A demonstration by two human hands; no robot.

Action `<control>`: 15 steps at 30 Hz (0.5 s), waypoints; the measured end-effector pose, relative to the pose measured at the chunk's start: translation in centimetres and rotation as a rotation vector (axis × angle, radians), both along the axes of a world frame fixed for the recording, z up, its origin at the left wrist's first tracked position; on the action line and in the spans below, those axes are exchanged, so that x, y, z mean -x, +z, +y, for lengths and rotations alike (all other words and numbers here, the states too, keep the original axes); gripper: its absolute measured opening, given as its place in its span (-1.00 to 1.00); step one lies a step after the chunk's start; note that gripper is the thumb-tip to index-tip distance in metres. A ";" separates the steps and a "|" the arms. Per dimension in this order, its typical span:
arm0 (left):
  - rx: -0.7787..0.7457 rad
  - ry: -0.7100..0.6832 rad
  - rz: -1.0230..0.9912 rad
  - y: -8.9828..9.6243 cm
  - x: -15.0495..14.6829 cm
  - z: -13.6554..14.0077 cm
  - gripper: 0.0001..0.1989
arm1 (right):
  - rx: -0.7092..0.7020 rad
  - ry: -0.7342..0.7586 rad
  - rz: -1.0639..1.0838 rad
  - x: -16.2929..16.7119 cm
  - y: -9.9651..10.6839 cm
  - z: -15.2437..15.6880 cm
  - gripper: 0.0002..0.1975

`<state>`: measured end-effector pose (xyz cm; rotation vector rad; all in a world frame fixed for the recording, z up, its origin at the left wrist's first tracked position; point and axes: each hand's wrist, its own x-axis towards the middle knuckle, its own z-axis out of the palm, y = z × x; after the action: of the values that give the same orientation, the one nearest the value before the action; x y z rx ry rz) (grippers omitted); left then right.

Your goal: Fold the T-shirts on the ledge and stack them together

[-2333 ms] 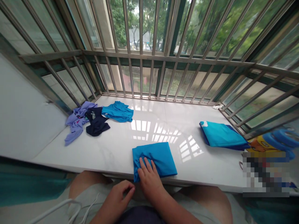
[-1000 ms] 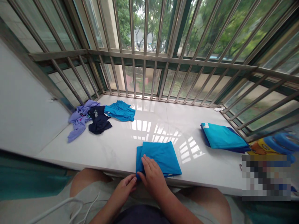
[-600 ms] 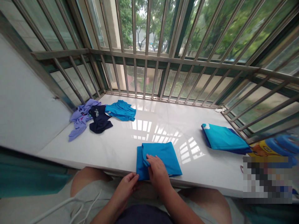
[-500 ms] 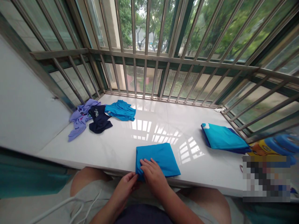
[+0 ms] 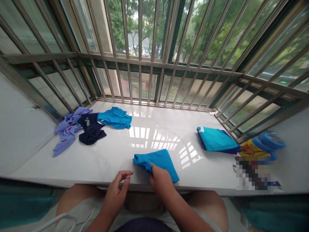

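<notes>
A blue folded garment [image 5: 164,162] lies at the front edge of the white ledge, its left end bunched and lifted a little. My right hand [image 5: 161,178] grips its near edge, fingers partly hidden in the fabric. Just left of the cloth, my left hand [image 5: 121,184] is in the air, holding nothing, with thumb and fingers apart. A folded turquoise and dark blue stack of cloth [image 5: 217,140] rests farther right.
Crumpled purple [image 5: 69,135], navy [image 5: 90,130] and blue [image 5: 116,117] garments lie at the back left of the ledge [image 5: 154,132]. Metal bars [image 5: 159,67] border the window. On the right stands a blue and yellow container [image 5: 263,145] beside a pixelated patch.
My left hand has let go of the garment and moved left. My right hand has changed from lying flat on it to gripping its edge, and the left end is now bunched. The view has shifted.
</notes>
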<state>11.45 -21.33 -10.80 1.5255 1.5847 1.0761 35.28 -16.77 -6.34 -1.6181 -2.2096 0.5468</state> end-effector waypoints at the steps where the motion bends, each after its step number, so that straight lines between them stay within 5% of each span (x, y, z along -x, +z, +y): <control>1: -0.078 -0.015 0.128 -0.3 0.2 0.8 -0.59 | 0.017 -0.103 0.066 -1.2 1.7 0.7 -0.70; 7: -0.350 -0.221 0.798 -3.8 -0.2 5.5 -0.40 | -0.089 -0.662 0.561 -12.9 8.8 7.1 -0.55; 11: -0.362 -0.234 0.956 -4.6 -0.7 6.0 -0.35 | -0.218 -0.734 0.830 -20.9 10.9 11.0 -0.55; 15: -0.350 -0.236 0.973 -4.3 -0.6 5.9 -0.35 | -0.291 -0.787 0.900 -24.5 12.0 13.4 -0.62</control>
<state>12.09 -15.44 -15.15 2.6534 1.7667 0.4784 59.74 -3.41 5.69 -1.4916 -0.8710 0.5234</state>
